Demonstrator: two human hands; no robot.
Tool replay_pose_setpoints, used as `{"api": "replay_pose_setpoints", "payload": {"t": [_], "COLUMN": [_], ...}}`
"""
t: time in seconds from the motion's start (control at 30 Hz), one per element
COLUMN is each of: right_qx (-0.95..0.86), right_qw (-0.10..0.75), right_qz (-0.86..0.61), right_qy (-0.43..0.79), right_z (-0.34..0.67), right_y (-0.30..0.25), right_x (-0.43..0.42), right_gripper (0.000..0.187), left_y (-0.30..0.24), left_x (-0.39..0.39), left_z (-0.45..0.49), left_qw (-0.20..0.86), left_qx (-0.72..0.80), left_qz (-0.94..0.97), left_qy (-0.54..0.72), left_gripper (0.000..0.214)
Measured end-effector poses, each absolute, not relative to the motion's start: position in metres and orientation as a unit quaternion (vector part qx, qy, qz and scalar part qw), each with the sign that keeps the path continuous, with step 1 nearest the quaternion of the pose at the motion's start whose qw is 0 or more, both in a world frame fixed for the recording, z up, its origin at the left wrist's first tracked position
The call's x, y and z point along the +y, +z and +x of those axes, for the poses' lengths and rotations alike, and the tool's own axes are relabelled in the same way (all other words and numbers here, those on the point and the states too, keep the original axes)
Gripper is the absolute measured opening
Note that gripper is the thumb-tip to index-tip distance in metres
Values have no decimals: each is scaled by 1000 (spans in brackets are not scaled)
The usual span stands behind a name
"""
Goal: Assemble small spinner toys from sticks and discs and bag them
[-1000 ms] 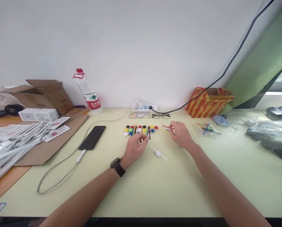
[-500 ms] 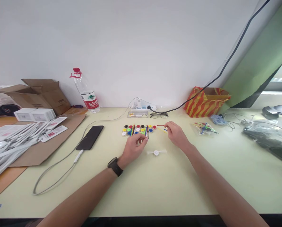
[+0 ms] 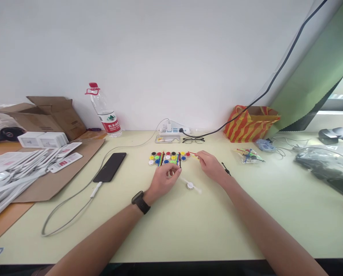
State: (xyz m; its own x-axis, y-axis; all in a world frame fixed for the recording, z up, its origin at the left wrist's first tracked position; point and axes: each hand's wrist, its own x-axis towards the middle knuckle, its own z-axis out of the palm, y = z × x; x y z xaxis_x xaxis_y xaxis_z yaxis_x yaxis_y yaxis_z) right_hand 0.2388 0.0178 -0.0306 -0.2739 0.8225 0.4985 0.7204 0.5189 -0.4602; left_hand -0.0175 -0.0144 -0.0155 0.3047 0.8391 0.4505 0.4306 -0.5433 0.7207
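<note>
My right hand [image 3: 210, 165] pinches a thin red arrow-shaped plastic piece [image 3: 192, 153] at the right end of the coloured parts. A yellow piece partly shows by its fingertips. My left hand [image 3: 166, 179] rests before the parts, fingers curled and thumb meeting a fingertip; whatever lies in that pinch is hidden. Beyond it are round discs in several colours, such as a black disc [image 3: 173, 153], and upright rows of thin arrow pieces [image 3: 179, 157]. Between the hands lies a white disc [image 3: 190, 185] with a blurred whitish pointer across it. A black arrow piece [image 3: 225, 169] lies beside my right wrist.
A phone [image 3: 110, 167] on a cable [image 3: 59, 203] lies at left. Behind stand a water bottle [image 3: 109, 120], a power strip [image 3: 174, 129] and glasses [image 3: 193, 140]. Rightward are a bag of arrow pieces [image 3: 248, 156] and a striped bag [image 3: 250, 124].
My right hand has shifted slightly left and down with the red arrow piece. The pointer on the white disc has turned from level to slanted. The black arrow piece by my right wrist now shows.
</note>
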Motion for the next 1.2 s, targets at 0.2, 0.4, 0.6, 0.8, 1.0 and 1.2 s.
{"api": "replay_pose_setpoints", "payload": {"t": [0.2, 0.4, 0.6, 0.8, 1.0, 1.2], "right_qx": [-804, -802, -805, -784, -800, -797], "right_qw": [325, 288, 248, 298, 300, 303], "right_qz": [-494, -520, -537, -543, -510, -477], "right_qy": [65, 52, 39, 51, 101, 213], "right_z": [237, 237, 239, 249, 252, 245], "right_y": [-31, -26, -22, -14, -3, 6], "right_x": [17, 14, 13, 13, 10, 1], "right_gripper": [38, 46, 46, 30, 28, 29], "left_y": [-15, -16, -16, -16, -13, -13], "left_x": [-14, -14, -14, -13, -15, -16], "left_z": [-18, -18, -17, -18, -16, -16], "left_qw": [243, 242, 240, 236, 241, 246], "left_qx": [412, 416, 416, 414, 416, 416], "left_qz": [775, 772, 774, 777, 776, 779], "left_qy": [413, 415, 412, 410, 408, 399], "left_gripper": [19, 18, 19, 20, 19, 19]}}
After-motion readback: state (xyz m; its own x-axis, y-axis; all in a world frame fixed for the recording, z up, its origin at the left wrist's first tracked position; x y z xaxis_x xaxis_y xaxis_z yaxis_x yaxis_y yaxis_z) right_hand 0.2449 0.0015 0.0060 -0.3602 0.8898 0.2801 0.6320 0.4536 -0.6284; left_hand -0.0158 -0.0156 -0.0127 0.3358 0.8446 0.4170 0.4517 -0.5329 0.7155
